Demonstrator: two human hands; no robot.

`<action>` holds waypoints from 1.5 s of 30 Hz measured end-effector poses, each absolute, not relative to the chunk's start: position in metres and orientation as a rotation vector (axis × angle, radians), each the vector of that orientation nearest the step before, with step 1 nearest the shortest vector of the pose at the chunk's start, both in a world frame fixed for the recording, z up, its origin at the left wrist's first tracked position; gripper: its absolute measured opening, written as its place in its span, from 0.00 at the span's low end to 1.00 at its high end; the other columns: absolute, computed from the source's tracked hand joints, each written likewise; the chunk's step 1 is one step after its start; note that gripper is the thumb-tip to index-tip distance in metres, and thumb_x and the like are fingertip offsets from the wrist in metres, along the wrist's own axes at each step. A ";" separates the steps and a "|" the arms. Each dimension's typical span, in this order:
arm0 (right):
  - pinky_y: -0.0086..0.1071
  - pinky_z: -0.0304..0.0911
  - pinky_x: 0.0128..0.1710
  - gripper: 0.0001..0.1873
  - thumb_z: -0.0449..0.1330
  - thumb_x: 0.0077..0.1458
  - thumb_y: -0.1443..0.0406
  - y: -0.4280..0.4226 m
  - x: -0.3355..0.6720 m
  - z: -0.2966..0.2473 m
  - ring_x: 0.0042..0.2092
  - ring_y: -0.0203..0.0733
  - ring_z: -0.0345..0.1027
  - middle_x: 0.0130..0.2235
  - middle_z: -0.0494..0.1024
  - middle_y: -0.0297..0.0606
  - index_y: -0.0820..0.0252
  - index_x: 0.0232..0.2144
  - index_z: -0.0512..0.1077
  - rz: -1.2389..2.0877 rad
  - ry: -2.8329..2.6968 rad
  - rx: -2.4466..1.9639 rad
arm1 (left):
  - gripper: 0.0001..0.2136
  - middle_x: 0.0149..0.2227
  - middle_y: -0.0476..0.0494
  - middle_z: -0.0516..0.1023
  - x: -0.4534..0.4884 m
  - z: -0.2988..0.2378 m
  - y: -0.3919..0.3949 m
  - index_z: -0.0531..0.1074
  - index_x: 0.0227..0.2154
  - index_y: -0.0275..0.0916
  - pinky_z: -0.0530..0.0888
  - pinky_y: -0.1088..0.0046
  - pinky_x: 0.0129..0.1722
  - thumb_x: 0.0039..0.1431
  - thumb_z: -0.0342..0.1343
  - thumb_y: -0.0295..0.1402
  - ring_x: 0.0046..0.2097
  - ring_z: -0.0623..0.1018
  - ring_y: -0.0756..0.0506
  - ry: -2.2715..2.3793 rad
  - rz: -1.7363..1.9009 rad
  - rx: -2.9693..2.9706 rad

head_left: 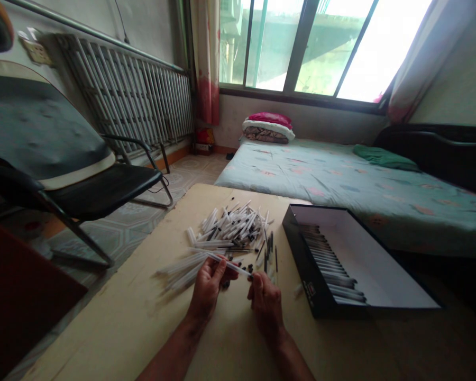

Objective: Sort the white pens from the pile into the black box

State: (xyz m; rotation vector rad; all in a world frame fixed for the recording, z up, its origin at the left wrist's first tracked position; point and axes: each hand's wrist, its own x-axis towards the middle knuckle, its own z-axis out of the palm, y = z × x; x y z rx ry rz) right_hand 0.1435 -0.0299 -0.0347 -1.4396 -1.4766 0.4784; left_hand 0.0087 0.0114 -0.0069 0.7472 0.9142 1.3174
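Note:
My left hand (211, 286) is closed round a slim white pen (232, 266), thumb on top, with the pen slanting down toward the right. At its lower end my right hand (265, 297) pinches a dark tip, mostly hidden by the fingers. Just beyond the hands lies a loose heap of white pen barrels and small black parts (238, 225). Longer white tubes (182, 270) fan out to the left of my left hand. Thin dark rods (268, 251) lie beyond my right hand.
To the right, a black box (301, 264) with a white inside holds a row of pens (333, 267) along its left side. The pale table (138, 317) ends near a bed (301, 164) at the back. A folding chair (83, 185) stands at the left.

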 end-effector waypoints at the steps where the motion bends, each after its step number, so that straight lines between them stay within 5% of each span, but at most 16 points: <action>1: 0.25 0.55 0.23 0.16 0.43 0.64 0.59 -0.030 0.143 -0.034 0.20 0.33 0.61 0.19 0.66 0.28 0.59 0.31 0.65 0.473 -1.488 -1.428 | 0.16 0.29 0.43 0.81 0.008 -0.007 0.012 0.66 0.32 0.37 0.74 0.68 0.32 0.45 0.63 0.40 0.28 0.80 0.45 0.931 1.327 0.738; 4: 0.24 0.56 0.24 0.12 0.46 0.62 0.59 -0.029 0.142 -0.034 0.21 0.33 0.62 0.21 0.67 0.28 0.59 0.35 0.66 0.399 -1.526 -1.393 | 0.16 0.29 0.43 0.81 0.007 -0.008 0.013 0.66 0.33 0.37 0.74 0.68 0.32 0.45 0.63 0.40 0.28 0.80 0.45 0.949 1.335 0.746; 10: 0.24 0.53 0.22 0.20 0.42 0.64 0.60 -0.029 0.143 -0.037 0.19 0.32 0.60 0.17 0.65 0.28 0.57 0.22 0.62 0.415 -1.538 -1.425 | 0.15 0.29 0.42 0.81 0.007 -0.011 0.013 0.66 0.33 0.37 0.75 0.67 0.32 0.46 0.63 0.39 0.29 0.80 0.45 0.912 1.316 0.788; 15: 0.24 0.56 0.24 0.12 0.46 0.63 0.59 -0.030 0.142 -0.037 0.21 0.33 0.64 0.20 0.68 0.28 0.60 0.38 0.65 0.450 -1.525 -1.407 | 0.15 0.29 0.43 0.81 0.006 -0.012 0.014 0.66 0.33 0.37 0.75 0.68 0.32 0.47 0.62 0.40 0.28 0.79 0.45 0.937 1.336 0.787; 21: 0.25 0.53 0.22 0.19 0.42 0.64 0.60 -0.030 0.142 -0.037 0.19 0.33 0.62 0.18 0.66 0.29 0.57 0.23 0.62 0.419 -1.549 -1.452 | 0.13 0.30 0.43 0.80 0.006 -0.013 0.013 0.65 0.33 0.37 0.75 0.68 0.32 0.50 0.61 0.38 0.29 0.79 0.46 0.910 1.309 0.827; 27: 0.24 0.54 0.23 0.13 0.45 0.63 0.59 -0.031 0.140 -0.035 0.21 0.34 0.65 0.20 0.68 0.28 0.60 0.39 0.65 0.448 -1.512 -1.446 | 0.15 0.30 0.42 0.81 0.006 -0.013 0.014 0.65 0.33 0.37 0.75 0.68 0.32 0.48 0.61 0.39 0.28 0.79 0.46 0.942 1.334 0.802; 32: 0.24 0.52 0.23 0.19 0.42 0.64 0.60 -0.029 0.141 -0.038 0.20 0.33 0.62 0.18 0.66 0.29 0.58 0.24 0.62 0.443 -1.537 -1.480 | 0.15 0.29 0.43 0.80 0.007 -0.014 0.014 0.65 0.33 0.37 0.75 0.68 0.32 0.49 0.61 0.39 0.28 0.79 0.46 0.932 1.311 0.814; 38: 0.25 0.55 0.24 0.13 0.45 0.63 0.59 -0.030 0.141 -0.036 0.21 0.34 0.64 0.20 0.68 0.28 0.60 0.39 0.64 0.489 -1.504 -1.461 | 0.15 0.30 0.43 0.80 0.007 -0.014 0.014 0.65 0.34 0.37 0.75 0.68 0.33 0.49 0.60 0.40 0.28 0.79 0.47 0.946 1.334 0.809; 42: 0.25 0.53 0.23 0.17 0.42 0.64 0.59 -0.028 0.141 -0.038 0.20 0.34 0.62 0.18 0.66 0.28 0.58 0.27 0.63 0.468 -1.514 -1.482 | 0.14 0.30 0.43 0.80 0.007 -0.015 0.014 0.64 0.34 0.37 0.75 0.68 0.33 0.50 0.60 0.39 0.29 0.79 0.47 0.917 1.307 0.828; 45: 0.25 0.53 0.24 0.17 0.42 0.64 0.59 -0.028 0.142 -0.037 0.21 0.34 0.62 0.19 0.66 0.29 0.58 0.28 0.64 0.467 -1.525 -1.480 | 0.14 0.30 0.43 0.81 0.007 -0.017 0.014 0.64 0.34 0.37 0.75 0.67 0.33 0.51 0.60 0.39 0.29 0.79 0.47 0.921 1.310 0.825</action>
